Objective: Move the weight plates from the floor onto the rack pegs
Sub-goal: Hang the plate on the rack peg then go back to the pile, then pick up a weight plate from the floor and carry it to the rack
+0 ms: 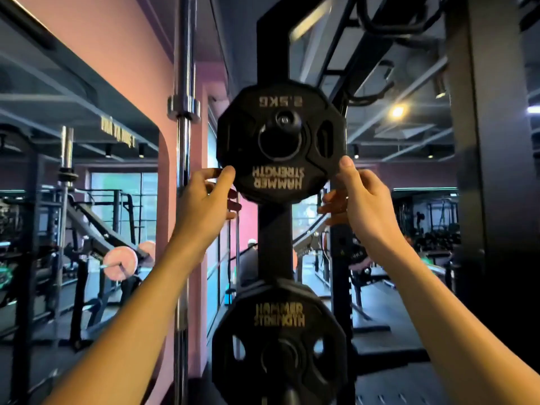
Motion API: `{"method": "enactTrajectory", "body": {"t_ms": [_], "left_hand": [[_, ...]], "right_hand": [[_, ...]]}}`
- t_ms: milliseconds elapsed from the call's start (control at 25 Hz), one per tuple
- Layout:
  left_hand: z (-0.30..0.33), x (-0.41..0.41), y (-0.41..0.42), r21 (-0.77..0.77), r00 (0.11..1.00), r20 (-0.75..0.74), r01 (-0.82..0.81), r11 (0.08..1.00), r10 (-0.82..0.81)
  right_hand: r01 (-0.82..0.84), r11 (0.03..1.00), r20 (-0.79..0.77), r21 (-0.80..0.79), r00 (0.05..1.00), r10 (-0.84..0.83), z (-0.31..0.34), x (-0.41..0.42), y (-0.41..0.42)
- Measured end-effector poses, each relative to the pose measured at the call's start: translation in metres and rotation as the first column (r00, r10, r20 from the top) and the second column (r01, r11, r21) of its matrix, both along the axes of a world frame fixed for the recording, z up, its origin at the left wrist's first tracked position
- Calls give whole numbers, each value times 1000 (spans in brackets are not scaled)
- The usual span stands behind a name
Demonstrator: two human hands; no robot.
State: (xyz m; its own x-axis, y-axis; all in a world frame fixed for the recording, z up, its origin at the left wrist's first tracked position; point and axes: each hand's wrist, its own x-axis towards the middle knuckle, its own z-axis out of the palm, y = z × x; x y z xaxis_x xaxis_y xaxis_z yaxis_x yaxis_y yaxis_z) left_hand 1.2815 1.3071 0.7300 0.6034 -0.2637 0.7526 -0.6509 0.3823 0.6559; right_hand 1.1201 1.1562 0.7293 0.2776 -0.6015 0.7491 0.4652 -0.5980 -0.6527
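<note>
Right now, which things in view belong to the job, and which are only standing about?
Job: black ten-sided 2.5 kg plate hanging upside down on its peg; left hand; right hand; larger black plate below.
Standing about: upright chrome barbell; pink-plated barbell.

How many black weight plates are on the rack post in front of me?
2. The upper plate hangs on the top peg, gripped by both hands; the lower plate sits on the peg below. More could be stacked behind.

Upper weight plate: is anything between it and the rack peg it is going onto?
Nothing visible. The upper plate hangs with its center hole around the peg, upside down, both hands gripping its lower edges. The lower plate sits on a separate peg below.
</note>
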Motion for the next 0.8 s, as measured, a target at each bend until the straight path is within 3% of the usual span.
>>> {"method": "enactTrajectory", "body": {"t_ms": [240,480,680,800], "left_hand": [[-141,-60,44,115,995,-94,48,992,-37],[-323,-117,99,333,928,-371,105,937,28],[-473,-167,170,627,791,-589,318,711,165],[-535,-184,214,725,728,-642,477,497,239]], "right_hand": [[-23,996,-83,85,996,30,-131,-60,37],[74,966,-232,250,973,-15,-303,-124,87],[261,841,-492,474,871,7,-460,-194,149],[421,734,-662,533,748,52,-534,-235,190]]}}
